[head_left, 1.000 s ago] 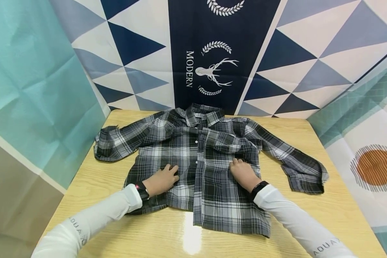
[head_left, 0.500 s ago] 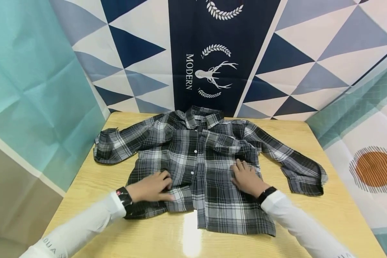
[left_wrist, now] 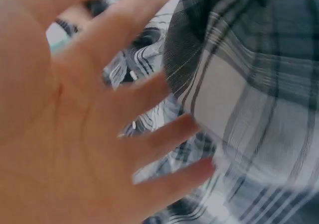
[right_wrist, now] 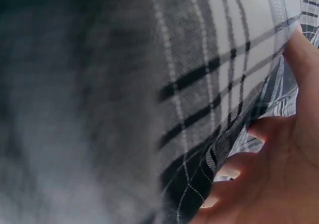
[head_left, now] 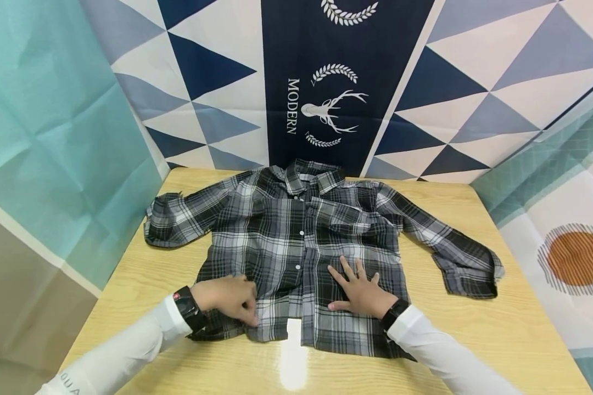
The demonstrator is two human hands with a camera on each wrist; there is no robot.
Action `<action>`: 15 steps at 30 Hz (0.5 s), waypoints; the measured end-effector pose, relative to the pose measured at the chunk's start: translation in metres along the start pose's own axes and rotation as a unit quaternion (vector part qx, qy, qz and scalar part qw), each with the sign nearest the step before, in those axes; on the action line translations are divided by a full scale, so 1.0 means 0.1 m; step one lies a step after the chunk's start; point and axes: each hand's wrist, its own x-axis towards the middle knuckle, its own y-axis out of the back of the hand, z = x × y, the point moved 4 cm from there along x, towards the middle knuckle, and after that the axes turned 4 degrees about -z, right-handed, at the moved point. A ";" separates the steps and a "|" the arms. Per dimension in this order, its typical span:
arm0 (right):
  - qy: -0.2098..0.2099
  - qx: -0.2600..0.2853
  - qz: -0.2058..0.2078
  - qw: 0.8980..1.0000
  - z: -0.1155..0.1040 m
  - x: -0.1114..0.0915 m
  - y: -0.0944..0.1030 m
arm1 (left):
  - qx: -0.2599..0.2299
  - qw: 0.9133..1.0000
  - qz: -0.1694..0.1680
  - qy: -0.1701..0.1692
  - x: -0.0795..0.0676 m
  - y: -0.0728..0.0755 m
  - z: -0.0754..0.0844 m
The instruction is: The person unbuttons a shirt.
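A black, grey and white plaid button-up shirt [head_left: 277, 230] lies spread front up, collar away from me and both sleeves out to the sides. My left hand [head_left: 227, 299] is at its lower left front, near the hem, slightly blurred. In the left wrist view its fingers [left_wrist: 164, 139] are fairly straight and apart, their tips against the plaid cloth. Flat on the lower right front rests my right hand [head_left: 363, 293], fingers spread. Cloth covers much of the right wrist view, hiding some of that hand's fingertips.
The shirt lies on a light wooden table [head_left: 143, 285]. Behind stands a patterned cloth backdrop [head_left: 217, 120] that the collar nearly touches. Teal and beige sheets hang at the left [head_left: 44, 164], and another patterned sheet [head_left: 548, 307] hangs at the right.
My left hand has moved down and left from mid-front, and the folded left hem now lies lower. My right hand has shifted toward me and inward, its fingers now spread.
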 end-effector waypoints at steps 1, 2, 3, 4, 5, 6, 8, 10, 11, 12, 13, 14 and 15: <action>0.002 0.005 0.000 1.000 0.01 0.01 0.01 | -0.014 1.000 0.012 0.019 0.04 0.01 -0.04; 0.000 0.007 -0.003 1.000 0.03 0.02 0.02 | -0.020 0.999 0.022 0.044 0.08 0.00 -0.09; 0.000 0.008 -0.005 1.000 0.04 0.04 0.03 | -0.022 0.997 0.028 0.073 0.12 -0.01 -0.14; 0.000 0.009 -0.008 1.000 0.05 0.05 0.05 | -0.020 0.993 0.027 0.110 0.17 -0.04 -0.21; 0.001 0.011 -0.011 1.000 0.07 0.07 0.06 | -0.014 0.989 0.021 0.147 0.21 -0.07 -0.28; 0.003 0.012 -0.017 1.000 0.09 0.09 0.07 | -0.006 0.983 0.004 0.184 0.24 -0.11 -0.35; 0.004 0.009 -0.030 0.999 0.13 0.12 0.10 | 0.013 0.975 -0.020 0.220 0.30 -0.16 -0.47; 0.005 0.005 -0.045 0.999 0.18 0.15 0.12 | 0.014 0.973 -0.021 0.228 0.34 -0.18 -0.54; 0.005 0.003 -0.051 0.999 0.20 0.16 0.13 | 0.012 0.974 -0.016 0.225 0.35 -0.18 -0.56; 0.001 -0.002 -0.058 0.998 0.24 0.17 0.13 | 0.010 0.975 -0.010 0.220 0.36 -0.18 -0.58; -0.001 -0.001 -0.059 0.998 0.26 0.17 0.13 | 0.011 0.977 -0.003 0.215 0.36 -0.18 -0.59; -0.004 -0.002 -0.060 0.998 0.28 0.18 0.14 | 0.012 0.978 0.005 0.210 0.36 -0.20 -0.60; -0.005 0.001 -0.056 0.998 0.30 0.18 0.14 | 0.017 0.979 0.016 0.205 0.36 -0.21 -0.60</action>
